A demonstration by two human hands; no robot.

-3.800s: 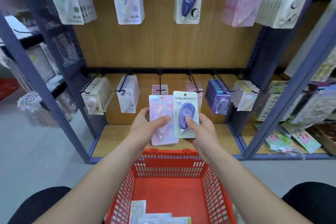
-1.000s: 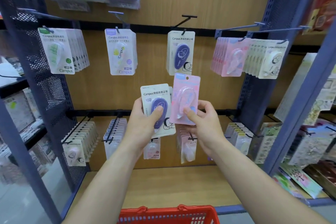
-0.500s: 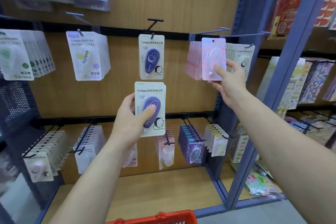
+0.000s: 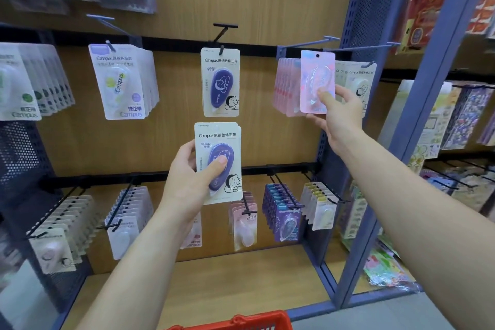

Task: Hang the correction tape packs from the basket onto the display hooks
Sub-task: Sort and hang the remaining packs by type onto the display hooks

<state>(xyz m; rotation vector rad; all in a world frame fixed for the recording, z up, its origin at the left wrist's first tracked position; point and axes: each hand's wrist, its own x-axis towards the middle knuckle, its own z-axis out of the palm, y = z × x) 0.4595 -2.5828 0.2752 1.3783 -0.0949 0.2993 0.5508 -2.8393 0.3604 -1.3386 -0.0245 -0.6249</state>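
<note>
While neither pack in hand is on a hook yet, the head view shows both lifted to the upper row of the display. The right hand [image 4: 340, 115] has its grip closed on a pink pack [image 4: 317, 80], thumb on the front and fingers behind, holding it upright just in front of the hanging pink row [image 4: 285, 86]. Its punched hole sits just below the tip of the blue hook [image 4: 308, 43], apparently not threaded on. The left hand [image 4: 187, 182] grips a cream pack with a purple tape [image 4: 218, 142], thumb pressed on the blister, directly under the single matching pack [image 4: 220, 82] that hangs from the black hook [image 4: 223, 31].

I judge the task to be midway through one round: the pink pack is about to go on, and the purple one should follow. Only the red rim of the basket [image 4: 241, 323] shows at the bottom edge, so how many packs remain inside cannot be told.
</note>
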